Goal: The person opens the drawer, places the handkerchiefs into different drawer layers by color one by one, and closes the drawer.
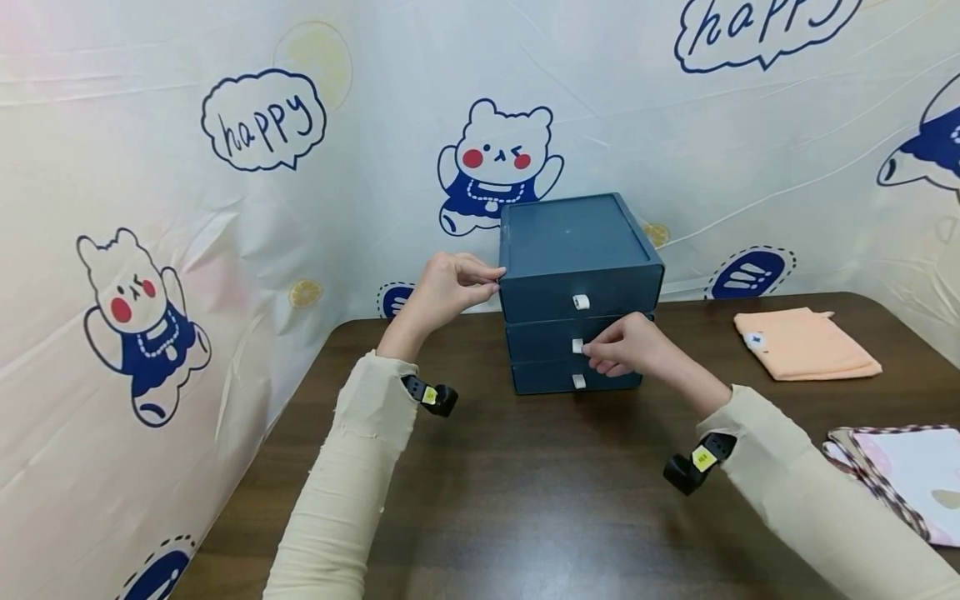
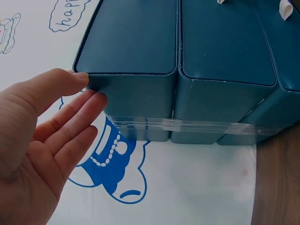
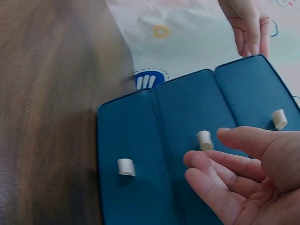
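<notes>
A dark blue cabinet (image 1: 581,237) with three stacked drawers stands on the table, every drawer closed flush. White pull tabs stick out from the drawer fronts. My left hand (image 1: 453,283) touches the cabinet's upper left front corner; in the left wrist view its thumb (image 2: 70,82) lies at the corner and the fingers stay fairly straight along the side. At the middle drawer's white tab (image 3: 204,140) is my right hand (image 1: 628,343), thumb and index fingertips beside the tab. A gap shows between them in the right wrist view, and they do not visibly pinch it.
A folded peach cloth (image 1: 810,343) lies on the brown table (image 1: 510,500) to the cabinet's right. Nearer, at the right edge, is a white cloth (image 1: 911,471) with a checked border. A printed curtain (image 1: 375,167) hangs behind and at the sides. Clear tape (image 2: 187,125) runs across the cabinet's side.
</notes>
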### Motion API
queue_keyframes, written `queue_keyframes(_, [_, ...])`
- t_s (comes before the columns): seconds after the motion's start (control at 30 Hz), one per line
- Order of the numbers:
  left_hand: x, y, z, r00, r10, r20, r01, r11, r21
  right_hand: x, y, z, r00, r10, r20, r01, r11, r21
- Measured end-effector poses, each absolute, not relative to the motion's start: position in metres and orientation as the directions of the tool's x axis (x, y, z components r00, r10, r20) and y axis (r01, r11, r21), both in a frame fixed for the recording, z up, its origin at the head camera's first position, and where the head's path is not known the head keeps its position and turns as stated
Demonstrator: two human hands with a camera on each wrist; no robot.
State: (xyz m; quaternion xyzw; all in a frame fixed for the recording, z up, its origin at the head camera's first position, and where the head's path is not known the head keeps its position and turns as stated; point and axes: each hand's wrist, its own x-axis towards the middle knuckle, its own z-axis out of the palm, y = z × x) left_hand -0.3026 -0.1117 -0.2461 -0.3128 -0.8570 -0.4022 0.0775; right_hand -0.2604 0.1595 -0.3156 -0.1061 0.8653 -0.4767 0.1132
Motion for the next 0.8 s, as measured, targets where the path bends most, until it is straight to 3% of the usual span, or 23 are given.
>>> queue_keyframes(0.8, [-0.305,-0.111,-0.248,-0.800,0.467,0.377,0.589,0.491,0.642,-0.264,0.153,-0.330,-0.956,-0.286,-0.071,-0.086,0.501,-0.861])
